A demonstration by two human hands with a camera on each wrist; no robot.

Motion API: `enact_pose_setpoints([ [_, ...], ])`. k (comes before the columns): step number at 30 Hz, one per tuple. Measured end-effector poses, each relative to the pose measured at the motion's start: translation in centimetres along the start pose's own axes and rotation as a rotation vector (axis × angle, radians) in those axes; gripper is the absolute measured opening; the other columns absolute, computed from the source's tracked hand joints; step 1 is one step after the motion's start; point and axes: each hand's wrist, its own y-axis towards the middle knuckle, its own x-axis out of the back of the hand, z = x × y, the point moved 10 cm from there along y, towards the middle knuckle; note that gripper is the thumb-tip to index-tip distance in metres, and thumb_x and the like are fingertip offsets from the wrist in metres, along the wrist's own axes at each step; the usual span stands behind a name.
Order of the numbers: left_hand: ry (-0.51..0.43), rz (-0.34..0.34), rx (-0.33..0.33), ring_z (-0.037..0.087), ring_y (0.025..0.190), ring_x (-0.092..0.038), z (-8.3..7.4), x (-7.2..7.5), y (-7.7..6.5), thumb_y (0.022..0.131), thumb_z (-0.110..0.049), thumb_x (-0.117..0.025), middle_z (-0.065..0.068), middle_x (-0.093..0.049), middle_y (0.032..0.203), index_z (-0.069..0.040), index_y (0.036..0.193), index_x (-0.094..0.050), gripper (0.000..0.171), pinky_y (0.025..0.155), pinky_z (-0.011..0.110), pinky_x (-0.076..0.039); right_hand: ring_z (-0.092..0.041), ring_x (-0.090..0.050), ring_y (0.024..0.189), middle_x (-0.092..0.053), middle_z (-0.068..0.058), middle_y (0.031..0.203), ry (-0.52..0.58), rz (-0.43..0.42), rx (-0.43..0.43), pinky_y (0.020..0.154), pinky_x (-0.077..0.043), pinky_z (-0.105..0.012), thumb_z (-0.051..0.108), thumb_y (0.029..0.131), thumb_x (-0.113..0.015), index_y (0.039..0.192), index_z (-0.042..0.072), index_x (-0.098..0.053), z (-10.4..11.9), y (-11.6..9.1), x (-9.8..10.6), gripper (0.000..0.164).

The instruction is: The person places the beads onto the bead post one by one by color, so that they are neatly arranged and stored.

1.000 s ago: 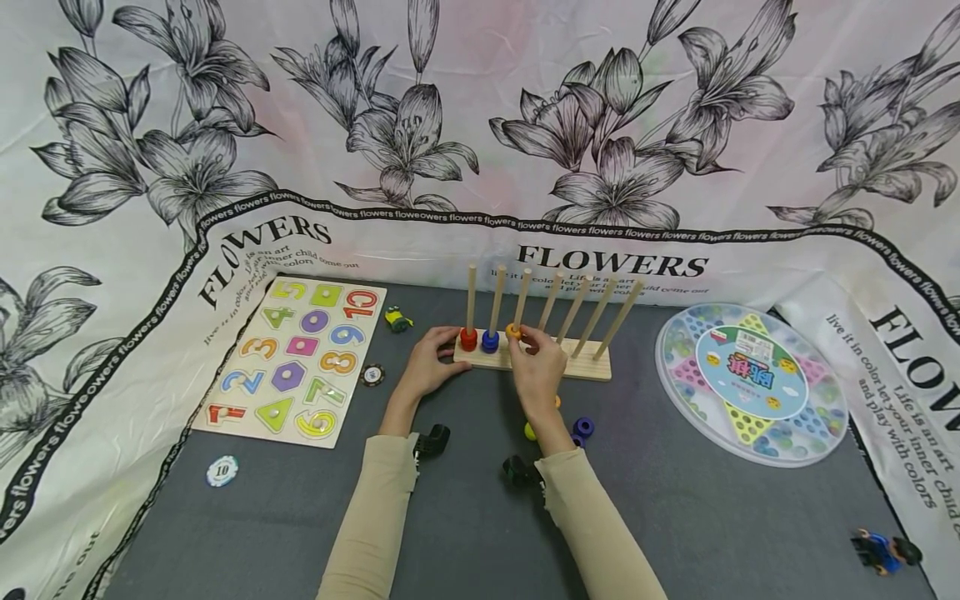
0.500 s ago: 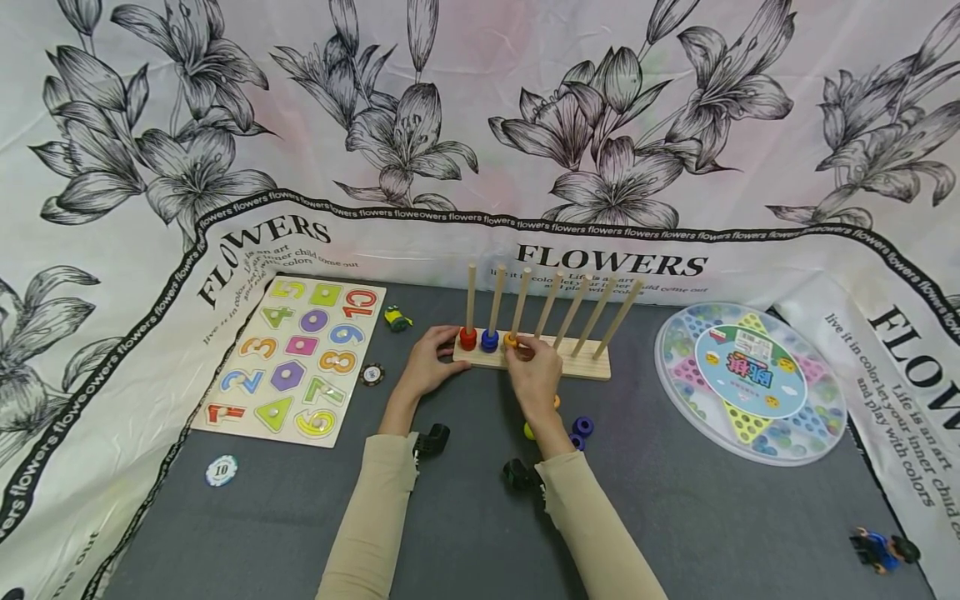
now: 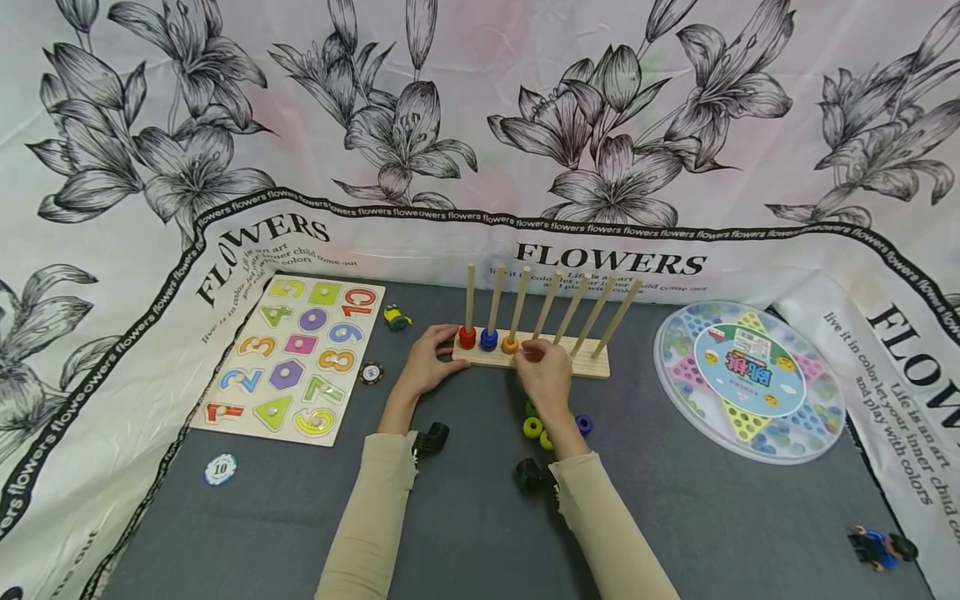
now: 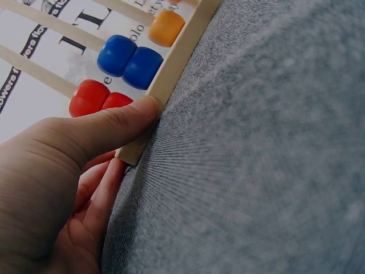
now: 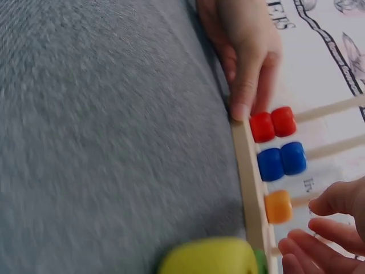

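A wooden peg stand [image 3: 491,359] with several upright pegs stands mid-table. Its left end is held by my left hand [image 3: 427,364], the thumb along the front edge and the fingers behind. Two red beads [image 4: 90,98] sit on the first peg and two blue beads [image 4: 117,56] on the second. At the bottom of the third peg is one orange bead [image 5: 278,206]. My right hand [image 3: 546,372] is just right of that bead; in the right wrist view its thumb and fingers are apart, holding nothing. The other pegs look bare, their lower ends partly hidden by this hand.
Loose yellow beads [image 3: 532,427], a green bead [image 3: 531,408] and a blue bead [image 3: 584,425] lie below the right hand. A number puzzle board [image 3: 251,404] lies left, a round game box [image 3: 750,379] right. Poker chips [image 3: 221,469] and small toy figures [image 3: 882,548] lie around.
The orange bead has gone down the third peg to the base. My right hand has let go of it and shifted slightly right. The left hand keeps its hold.
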Motion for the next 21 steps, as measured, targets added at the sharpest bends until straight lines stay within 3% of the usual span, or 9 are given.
enact_pose_setpoints([
  [11, 0.002, 0.002, 0.012, 0.034, 0.123, -0.054, 0.2, 0.1, 0.1, 0.079, -0.002, -0.082, 0.021, -0.048, 0.139, 0.006, 0.139, -0.052, 0.068, 0.1, 0.037, -0.052, -0.032, -0.069, 0.088, -0.072, -0.019, 0.101, 0.18, 0.223, 0.167, 0.077, -0.061, -0.036, 0.003, 0.09, -0.069, 0.109, -0.007, -0.072, -0.3, 0.1, 1.5, 0.021],
  [17, 0.01, 0.003, 0.015, 0.035, 0.123, -0.054, 0.3, -0.1, 0.0, 0.079, -0.003, -0.082, 0.021, -0.048, 0.138, 0.005, 0.139, -0.052, 0.068, 0.1, 0.037, -0.052, -0.034, -0.068, 0.095, -0.07, -0.023, 0.107, 0.193, 0.426, 0.179, 0.078, -0.058, -0.022, -0.002, 0.091, -0.067, 0.114, -0.009, -0.068, -0.8, -0.7, 2.1, 0.024],
  [21, 0.013, 0.004, 0.009, 0.034, 0.122, -0.054, 0.2, -0.1, 0.0, 0.079, -0.003, -0.082, 0.021, -0.049, 0.138, 0.005, 0.139, -0.052, 0.068, 0.1, 0.037, -0.052, -0.045, -0.066, 0.093, -0.066, -0.033, 0.108, 0.218, 0.595, 0.206, 0.074, -0.059, -0.025, -0.013, 0.088, -0.065, 0.114, -0.017, -0.064, -0.1, -1.7, 2.8, 0.026],
])
